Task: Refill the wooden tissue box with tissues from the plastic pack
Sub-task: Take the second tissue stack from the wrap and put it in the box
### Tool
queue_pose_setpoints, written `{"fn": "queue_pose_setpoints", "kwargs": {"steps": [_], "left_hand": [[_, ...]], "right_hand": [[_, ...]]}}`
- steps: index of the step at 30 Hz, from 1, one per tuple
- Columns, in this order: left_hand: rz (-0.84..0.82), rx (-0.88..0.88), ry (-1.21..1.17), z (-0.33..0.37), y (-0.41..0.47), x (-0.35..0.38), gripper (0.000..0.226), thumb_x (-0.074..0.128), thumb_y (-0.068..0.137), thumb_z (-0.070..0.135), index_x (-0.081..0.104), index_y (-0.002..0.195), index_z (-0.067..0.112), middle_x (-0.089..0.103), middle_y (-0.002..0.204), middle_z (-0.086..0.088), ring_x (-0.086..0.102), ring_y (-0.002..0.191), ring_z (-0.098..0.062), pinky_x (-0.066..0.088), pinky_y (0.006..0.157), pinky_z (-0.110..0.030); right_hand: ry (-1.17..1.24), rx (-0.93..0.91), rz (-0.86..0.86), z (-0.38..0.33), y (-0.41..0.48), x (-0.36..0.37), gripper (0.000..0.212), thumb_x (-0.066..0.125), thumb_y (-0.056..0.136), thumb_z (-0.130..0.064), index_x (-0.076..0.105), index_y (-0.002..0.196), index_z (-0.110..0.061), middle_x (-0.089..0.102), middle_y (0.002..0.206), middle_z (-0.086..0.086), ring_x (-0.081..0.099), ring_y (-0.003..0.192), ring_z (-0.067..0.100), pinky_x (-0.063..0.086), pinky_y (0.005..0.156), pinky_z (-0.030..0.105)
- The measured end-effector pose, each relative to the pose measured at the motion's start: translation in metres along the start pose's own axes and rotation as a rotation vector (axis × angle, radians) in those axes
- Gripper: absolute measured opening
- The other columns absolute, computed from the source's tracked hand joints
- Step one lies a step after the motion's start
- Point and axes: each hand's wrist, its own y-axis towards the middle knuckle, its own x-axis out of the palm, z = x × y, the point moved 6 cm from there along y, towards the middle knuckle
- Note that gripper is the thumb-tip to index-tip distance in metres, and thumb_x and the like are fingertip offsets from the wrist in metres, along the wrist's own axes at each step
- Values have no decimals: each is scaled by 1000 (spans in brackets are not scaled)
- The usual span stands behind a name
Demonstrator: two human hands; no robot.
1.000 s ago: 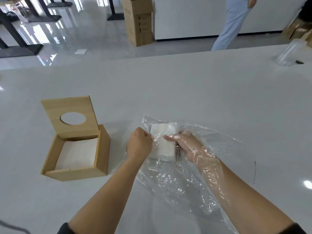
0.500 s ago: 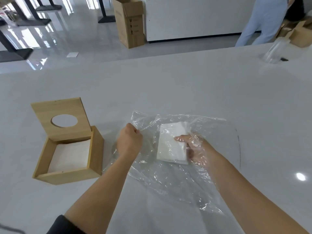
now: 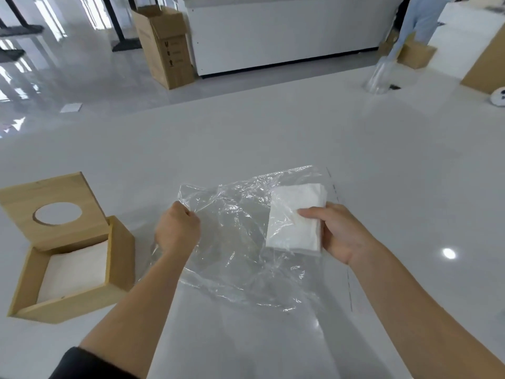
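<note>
The wooden tissue box [image 3: 120,258] stands at the left of the white table, its lid [image 3: 49,198] with a round hole tipped up at the back. White tissue lies inside it. My left hand [image 3: 177,231] is closed on the left edge of the clear plastic pack [image 3: 237,242], which lies crumpled on the table. My right hand [image 3: 338,233] grips a white stack of tissues [image 3: 295,217] by its right side; the stack is mostly outside the pack at its right edge, with film over its left part.
A clear plastic cup [image 3: 379,77] lies at the far right of the table, near a brown box [image 3: 486,67] and a small white object [image 3: 498,97]. Beyond the table, a tall cardboard carton [image 3: 166,47] stands on the floor and a person [image 3: 418,20] is at the back right.
My right hand has pulled the tissue stack rightward out of the pack, and the film no longer covers that hand. My left hand has held the pack's left edge throughout.
</note>
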Motion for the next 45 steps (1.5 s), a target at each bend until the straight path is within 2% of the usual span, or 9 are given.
{"fn": "queue_pose_setpoints", "kwargs": {"steps": [10,17,20,24,27,31,34,40,45], "left_hand": [[1,28,51,9,-4,6,15,43,81,7,58,81,7,67,77,-14,61,73,-34,44,67,-30],[-8,38,69,20,-13,7,14,46,82,6,60,82,2,62,72,-14,54,65,-31,33,56,-25],[-13,33,85,26,-19,4,16,44,87,13,57,85,5,60,81,-14,52,73,-32,39,65,-31],[31,37,59,31,-27,-4,35,42,90,31,61,94,2,60,99,-18,58,90,-38,48,79,-44],[57,63,-31,37,-34,-13,31,43,92,30,60,94,5,57,102,-16,57,94,-37,46,83,-43],[51,123,-214,46,-45,-31,33,44,93,34,56,81,6,60,78,-10,55,79,-33,42,68,-35],[28,114,-310,45,-55,-51,33,46,92,41,57,85,11,61,78,-2,56,79,-27,40,67,-32],[-190,95,-720,22,-72,-76,39,52,89,50,58,91,12,66,88,-3,62,83,-19,48,83,-38],[-430,-102,-1010,-3,-86,-91,47,51,87,55,58,100,11,68,96,-13,65,88,-25,52,83,-37]], "right_hand": [[79,-79,104,-13,-33,-47,29,59,82,4,61,111,1,67,108,17,65,96,29,52,85,39],[112,-160,149,-29,-59,-81,23,59,83,1,64,104,-5,70,99,9,67,91,23,53,80,35],[119,-191,150,-39,-67,-86,21,60,83,0,64,102,-7,72,97,7,68,90,21,54,77,34],[118,-234,138,-53,-74,-83,26,61,82,-2,64,108,-4,71,102,8,67,95,23,54,81,36],[120,-259,93,-62,-76,-69,25,61,83,-2,64,107,-4,71,100,8,68,93,22,54,82,36],[118,-267,17,-67,-74,-38,21,61,82,-1,66,102,-5,73,96,6,69,90,21,55,83,35],[106,-248,-41,-63,-69,-7,20,60,83,-1,66,101,-5,72,94,6,69,89,21,55,83,36],[66,-178,-163,-41,-61,63,18,60,83,-1,65,99,-6,71,91,5,68,85,20,55,77,33],[61,-154,-237,-23,-62,118,16,61,82,-1,65,97,-4,71,92,8,68,86,23,55,80,35]]}}
